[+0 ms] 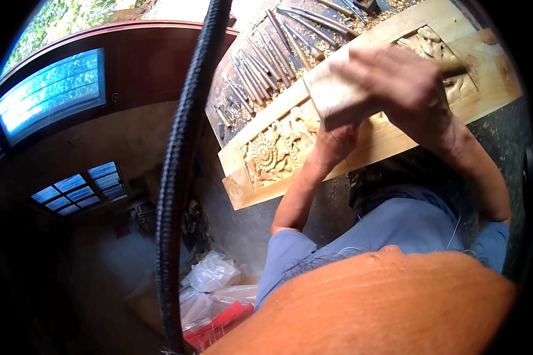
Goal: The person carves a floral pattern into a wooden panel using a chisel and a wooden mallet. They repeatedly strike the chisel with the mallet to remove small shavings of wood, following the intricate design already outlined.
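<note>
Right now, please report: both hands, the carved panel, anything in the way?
Right hand: closed on wooden mallet. Left hand: over carved panel, grip hidden. In the way: mallet, covering panel's middle from view.

From where I'm standing, I can't read any text, label, brand, number or sign on anything here.
</note>
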A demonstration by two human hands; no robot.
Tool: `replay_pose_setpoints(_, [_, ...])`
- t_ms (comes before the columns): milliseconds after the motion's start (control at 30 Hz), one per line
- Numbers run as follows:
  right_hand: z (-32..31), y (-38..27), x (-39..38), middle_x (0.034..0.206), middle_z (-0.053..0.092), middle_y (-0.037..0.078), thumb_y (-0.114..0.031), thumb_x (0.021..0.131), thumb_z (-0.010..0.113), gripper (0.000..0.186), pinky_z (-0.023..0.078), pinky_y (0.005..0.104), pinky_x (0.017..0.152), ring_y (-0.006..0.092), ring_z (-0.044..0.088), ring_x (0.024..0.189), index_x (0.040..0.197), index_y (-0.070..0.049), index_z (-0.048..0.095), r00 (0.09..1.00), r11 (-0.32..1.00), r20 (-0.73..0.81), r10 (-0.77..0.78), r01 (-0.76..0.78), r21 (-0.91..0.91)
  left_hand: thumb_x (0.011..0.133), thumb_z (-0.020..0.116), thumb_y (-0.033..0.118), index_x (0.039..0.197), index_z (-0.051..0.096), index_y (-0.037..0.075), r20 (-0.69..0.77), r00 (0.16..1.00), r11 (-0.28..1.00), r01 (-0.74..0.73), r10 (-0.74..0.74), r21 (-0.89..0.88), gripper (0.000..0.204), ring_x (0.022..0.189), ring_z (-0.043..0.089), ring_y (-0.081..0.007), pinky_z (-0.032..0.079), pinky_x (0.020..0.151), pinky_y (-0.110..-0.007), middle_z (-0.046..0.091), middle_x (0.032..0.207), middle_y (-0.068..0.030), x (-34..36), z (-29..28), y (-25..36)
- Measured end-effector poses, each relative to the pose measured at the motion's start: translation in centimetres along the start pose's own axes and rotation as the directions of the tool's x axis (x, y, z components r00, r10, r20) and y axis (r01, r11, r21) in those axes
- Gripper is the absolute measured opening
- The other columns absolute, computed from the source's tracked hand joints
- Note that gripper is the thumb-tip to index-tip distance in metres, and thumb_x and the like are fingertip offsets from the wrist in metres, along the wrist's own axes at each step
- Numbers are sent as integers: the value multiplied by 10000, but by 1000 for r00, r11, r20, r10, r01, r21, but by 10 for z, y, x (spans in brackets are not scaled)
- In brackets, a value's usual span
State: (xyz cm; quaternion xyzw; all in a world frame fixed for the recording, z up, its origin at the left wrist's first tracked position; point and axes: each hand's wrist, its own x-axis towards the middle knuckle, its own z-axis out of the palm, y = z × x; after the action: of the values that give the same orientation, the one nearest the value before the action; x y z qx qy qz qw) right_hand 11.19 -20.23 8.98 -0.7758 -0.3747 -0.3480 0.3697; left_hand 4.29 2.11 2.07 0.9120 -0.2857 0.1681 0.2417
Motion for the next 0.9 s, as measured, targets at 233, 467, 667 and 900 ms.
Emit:
replay_pose_setpoints(233, [-3, -3, 2, 1145, 807, 112, -233, 844, 787, 456, 628, 427, 873, 272, 787, 992, 1295, -166, 808, 999, 1000, -51, 12, -14, -26, 976, 708, -9, 1220, 731, 59, 1, 1000, 1000, 2, -2, -4, 255, 1152, 721, -393, 562, 1010, -502, 754, 1183, -173, -7, 2, -3])
replay_pose_setpoints(467, [-20, 53, -45, 1298, 793, 117, -30, 922, 766, 564, 641, 436, 969, 317, 784, 1124, 1459, -194, 718, 990, 936, 116, 76, -31, -352, 1056, 654, -70, 1122, 707, 11, -84, 833, 662, 368, -547, -652, 118, 908, 786, -171, 650, 847, -341, 790, 949, -80, -18, -12, 8])
replay_pose_setpoints(667, [-56, 103, -111, 1393, 754, 113, 40, 873, 817, 746, 600, 410, 1006, 322, 748, 1228, 1551, -216, 641, 921, 811, 123, 370, -255, -526, 1120, 642, 57, 1147, 638, -7, -225, 492, 437, 373, -841, -819, 70, 971, 784, -190, 651, 916, -328, 792, 1072, -140, -75, -22, -9])
replay_pose_setpoints(900, [-45, 99, -130, 1385, 758, 97, -42, 849, 885, 714, 601, 413, 988, 324, 751, 1210, 1514, -174, 662, 874, 722, 119, 471, -304, -622, 1096, 693, 78, 1140, 628, -22, -171, 328, 305, 417, -929, -856, 127, 896, 799, -228, 660, 868, -353, 803, 1026, -184, -83, -21, -14])
